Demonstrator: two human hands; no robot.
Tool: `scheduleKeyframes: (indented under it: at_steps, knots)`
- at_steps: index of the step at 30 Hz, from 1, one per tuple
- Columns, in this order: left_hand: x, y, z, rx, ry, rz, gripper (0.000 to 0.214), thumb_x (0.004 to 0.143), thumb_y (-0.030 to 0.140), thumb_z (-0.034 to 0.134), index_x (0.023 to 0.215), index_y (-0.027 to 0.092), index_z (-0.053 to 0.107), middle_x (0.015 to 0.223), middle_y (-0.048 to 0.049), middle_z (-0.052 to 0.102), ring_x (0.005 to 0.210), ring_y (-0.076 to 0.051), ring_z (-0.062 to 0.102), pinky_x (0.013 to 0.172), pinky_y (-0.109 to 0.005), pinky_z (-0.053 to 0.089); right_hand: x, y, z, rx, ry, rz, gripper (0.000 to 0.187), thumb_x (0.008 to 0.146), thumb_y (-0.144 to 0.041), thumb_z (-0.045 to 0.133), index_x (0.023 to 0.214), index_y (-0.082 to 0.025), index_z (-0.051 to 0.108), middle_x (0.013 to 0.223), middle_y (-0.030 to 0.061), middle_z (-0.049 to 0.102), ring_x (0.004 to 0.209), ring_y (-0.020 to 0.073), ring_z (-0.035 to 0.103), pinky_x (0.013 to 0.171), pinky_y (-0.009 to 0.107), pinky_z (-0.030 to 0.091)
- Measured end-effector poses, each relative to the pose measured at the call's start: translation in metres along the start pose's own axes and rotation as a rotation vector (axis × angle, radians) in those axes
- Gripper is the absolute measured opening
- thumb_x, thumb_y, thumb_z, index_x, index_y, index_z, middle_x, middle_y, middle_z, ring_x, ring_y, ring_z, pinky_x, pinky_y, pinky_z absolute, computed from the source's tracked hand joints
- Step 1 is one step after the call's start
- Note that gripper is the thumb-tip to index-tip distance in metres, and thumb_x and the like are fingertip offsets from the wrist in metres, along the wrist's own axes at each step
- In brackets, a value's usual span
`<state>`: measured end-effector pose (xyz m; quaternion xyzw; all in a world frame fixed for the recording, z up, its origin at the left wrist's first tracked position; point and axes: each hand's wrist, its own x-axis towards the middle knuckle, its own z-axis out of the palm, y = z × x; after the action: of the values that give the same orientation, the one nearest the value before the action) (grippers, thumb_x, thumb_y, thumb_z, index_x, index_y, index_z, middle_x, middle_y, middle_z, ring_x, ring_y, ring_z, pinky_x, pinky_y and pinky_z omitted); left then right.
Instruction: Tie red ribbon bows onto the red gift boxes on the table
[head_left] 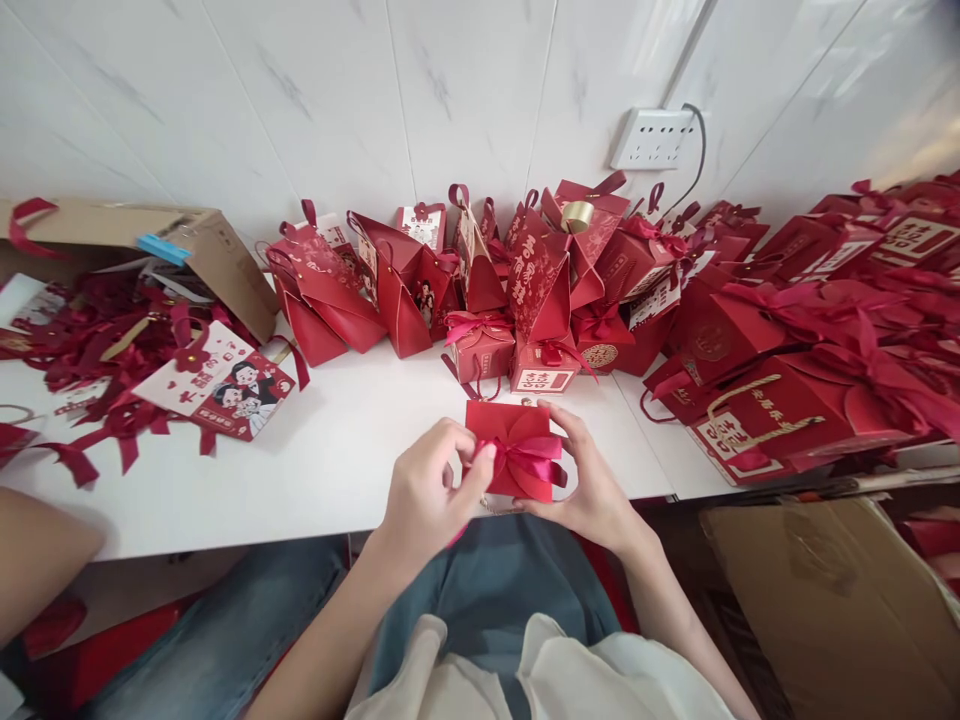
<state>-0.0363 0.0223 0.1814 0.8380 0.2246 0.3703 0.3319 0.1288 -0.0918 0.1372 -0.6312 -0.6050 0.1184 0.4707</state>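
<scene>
Red box: lower centre of the frame, over the near edge of the white table, held between both hands.
Ribbon bow: pink-red, tied on the front of the red box.
Left hand: closed narrow, fingertips pinching the ribbon bow near its knot.
Right hand: wrapped around the right side of the red box, holding it.
Row of gift boxes: red, just behind the hands, along the tiled wall.
Pile of larger boxes: right of the frame, red with gold characters.
Printed card: left of the frame, among ribbon scraps.
Cardboard carton: upper left, lying on its side.
Wall socket: upper right, white, with a cable.
</scene>
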Motion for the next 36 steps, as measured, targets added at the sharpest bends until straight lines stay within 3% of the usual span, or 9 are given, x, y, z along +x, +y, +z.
scheduleKeyframes:
  at_steps: [4,7,13,20,24,27,31,33,36]
  knots:
    - [-0.006,0.021,0.005,0.251,0.091,0.452,0.018,0.081,0.013,0.058,0.071,0.021,0.045,0.063,0.0014,0.057,0.053,-0.009,0.051,0.047,-0.020,0.039,-0.001,-0.012,-0.005,-0.014,0.154,-0.105,0.096,0.071,-0.028,0.078,0.146,-0.030,0.019,0.144,0.0164,0.036,0.134,0.0333,0.037,0.099,0.054,0.047]
    - [-0.007,0.031,0.009,0.342,0.102,0.608,0.018,0.081,0.015,0.058,0.068,0.022,0.046,0.056,0.0018,0.056,0.047,-0.010,0.050,0.044,-0.021,0.039,-0.004,-0.017,-0.007,0.019,0.225,-0.164,0.098,0.070,-0.028,0.080,0.146,-0.032,0.017,0.147,0.0166,0.032,0.136,0.0353,0.034,0.100,0.058,0.044]
    - [-0.002,0.044,0.006,0.356,0.114,0.683,0.022,0.081,0.016,0.057,0.063,0.022,0.046,0.053,0.0014,0.056,0.043,-0.009,0.048,0.041,-0.022,0.040,-0.010,-0.023,-0.012,0.072,0.285,-0.200,0.100,0.069,-0.030,0.081,0.146,-0.032,0.017,0.148,0.0155,0.033,0.137,0.0348,0.033,0.103,0.059,0.042]
    - [-0.005,0.055,0.005,0.354,0.059,0.674,0.021,0.082,0.016,0.056,0.064,0.023,0.047,0.053,0.0013,0.056,0.044,-0.010,0.049,0.042,-0.022,0.041,-0.017,-0.025,-0.016,0.064,0.321,-0.195,0.099,0.069,-0.026,0.080,0.146,-0.032,0.018,0.149,0.0148,0.032,0.137,0.0346,0.035,0.103,0.059,0.042]
    - [-0.004,0.058,0.005,0.196,0.081,0.532,0.020,0.082,0.015,0.054,0.067,0.023,0.043,0.055,0.0029,0.053,0.043,-0.009,0.045,0.040,-0.021,0.035,-0.021,-0.024,-0.020,0.037,0.333,-0.171,0.102,0.067,-0.026,0.082,0.145,-0.033,0.018,0.149,0.0152,0.033,0.137,0.0359,0.035,0.102,0.060,0.043]
    - [0.007,0.050,0.005,0.051,0.075,0.209,0.027,0.084,0.017,0.053,0.062,0.022,0.037,0.051,0.0058,0.041,0.041,-0.007,0.037,0.040,-0.021,0.029,-0.025,-0.023,-0.028,0.005,0.367,-0.156,0.103,0.066,-0.028,0.082,0.146,-0.033,0.018,0.148,0.0147,0.035,0.136,0.0364,0.035,0.103,0.060,0.042]
    - [0.035,0.019,0.018,-0.015,-0.054,-0.183,0.031,0.084,0.030,0.049,0.058,0.021,0.036,0.049,0.0062,0.035,0.043,-0.008,0.037,0.043,-0.021,0.029,-0.034,-0.024,-0.049,-0.063,0.419,-0.136,0.100,0.068,-0.026,0.081,0.146,-0.032,0.020,0.148,0.0141,0.035,0.136,0.0343,0.037,0.103,0.056,0.043]
    - [0.048,0.005,0.035,-0.005,-0.120,-0.244,0.030,0.083,0.033,0.049,0.059,0.020,0.038,0.051,0.0051,0.041,0.047,-0.010,0.042,0.047,-0.022,0.031,-0.042,-0.026,-0.063,-0.111,0.455,-0.104,0.098,0.068,-0.024,0.081,0.145,-0.032,0.022,0.147,0.0139,0.036,0.134,0.0323,0.040,0.103,0.053,0.044]
    - [0.057,-0.002,0.075,0.006,-0.305,-0.176,0.028,0.084,0.036,0.047,0.061,0.020,0.042,0.056,0.0032,0.050,0.052,-0.012,0.048,0.052,-0.024,0.034,-0.059,-0.024,-0.084,-0.149,0.604,-0.003,0.097,0.065,-0.029,0.083,0.144,-0.031,0.025,0.146,0.0141,0.038,0.132,0.0317,0.043,0.101,0.051,0.047]
